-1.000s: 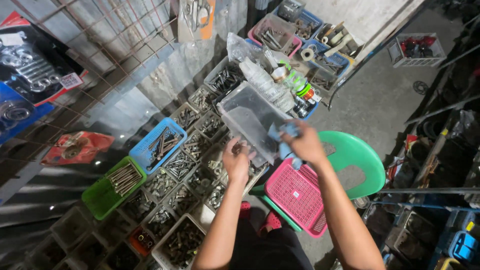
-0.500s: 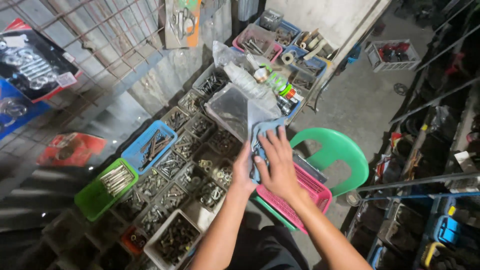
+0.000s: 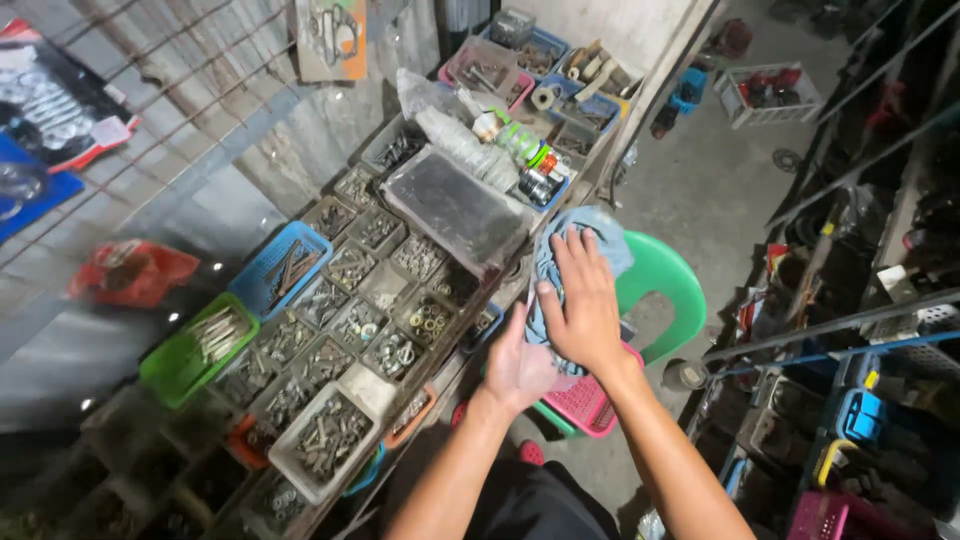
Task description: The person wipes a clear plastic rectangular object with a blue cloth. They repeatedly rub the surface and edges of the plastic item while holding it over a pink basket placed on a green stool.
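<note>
A blue-grey cloth (image 3: 575,232) is pressed between my two hands above a pink plastic basket (image 3: 590,402). My right hand (image 3: 582,300) lies flat on top of the cloth with its fingers spread. My left hand (image 3: 520,368) sits under it, palm up, cupping the cloth's lower end. Just left of my hands a grey rectangular lid (image 3: 452,206) rests tilted on the trays of hardware. The pink basket stands on a green plastic chair (image 3: 665,283).
Several small trays of nuts, bolts and washers (image 3: 385,320) cover the bench, with a blue tray (image 3: 280,266) and a green tray (image 3: 196,346) at the left. A wire grid wall (image 3: 150,110) rises behind. Dark shelving (image 3: 860,330) lines the right.
The grey lid was lifted between my hands a second ago; it now lies on the trays. Both hands have come together on the blue-grey cloth, right hand on top.
</note>
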